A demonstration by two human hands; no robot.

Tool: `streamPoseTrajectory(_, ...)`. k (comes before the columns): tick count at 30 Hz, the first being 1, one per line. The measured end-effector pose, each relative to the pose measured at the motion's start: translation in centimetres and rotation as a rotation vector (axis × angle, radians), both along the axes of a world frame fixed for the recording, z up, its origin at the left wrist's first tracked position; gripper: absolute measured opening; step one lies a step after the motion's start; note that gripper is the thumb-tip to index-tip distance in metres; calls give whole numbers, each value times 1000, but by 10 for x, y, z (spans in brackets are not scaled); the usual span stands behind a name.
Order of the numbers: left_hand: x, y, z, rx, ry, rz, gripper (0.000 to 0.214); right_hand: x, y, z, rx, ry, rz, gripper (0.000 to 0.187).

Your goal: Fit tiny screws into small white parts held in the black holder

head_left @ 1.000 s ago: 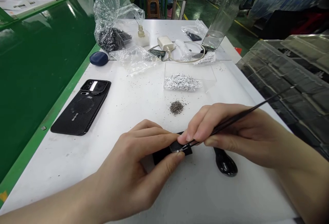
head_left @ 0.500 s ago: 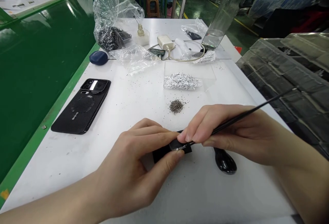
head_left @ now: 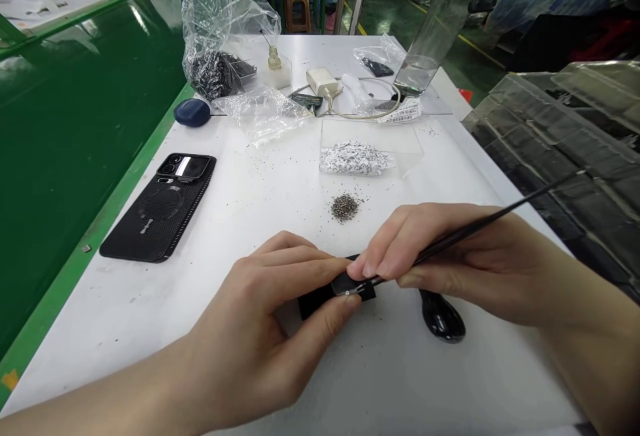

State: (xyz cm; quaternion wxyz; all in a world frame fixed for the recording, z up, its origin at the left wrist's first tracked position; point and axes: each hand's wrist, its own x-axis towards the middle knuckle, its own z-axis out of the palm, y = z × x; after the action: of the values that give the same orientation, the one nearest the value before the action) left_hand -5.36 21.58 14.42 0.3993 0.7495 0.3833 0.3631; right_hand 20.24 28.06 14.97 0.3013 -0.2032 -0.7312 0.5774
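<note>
My left hand (head_left: 260, 336) pinches a small black part (head_left: 345, 284) between thumb and forefinger, on top of a black block (head_left: 315, 303) on the white table (head_left: 250, 223). My right hand (head_left: 450, 263) is closed on thin black tweezers (head_left: 480, 226), whose tips touch the small black part. A glossy black oval piece (head_left: 443, 319) lies on the table just under my right hand. A small heap of tiny dark grains (head_left: 345, 207) lies a little beyond my fingers.
A black phone (head_left: 160, 206) lies face down at the left. Behind are a clear tray of silvery bits (head_left: 356, 158), plastic bags (head_left: 225, 36), a white charger with cable (head_left: 323, 83), a blue case (head_left: 192, 112) and a clear bottle (head_left: 430, 29). Stacked trays (head_left: 560, 136) stand at the right.
Hardly anything differs: my hands keep the same grip and the tweezer tips stay on the small black part, with only a slight shift of the view.
</note>
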Motion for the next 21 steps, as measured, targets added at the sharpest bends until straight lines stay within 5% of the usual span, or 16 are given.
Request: streamPoseTrajectory(21,1,1,1,4,22,-13,16,-3,0,2,-18,16,-37,17)
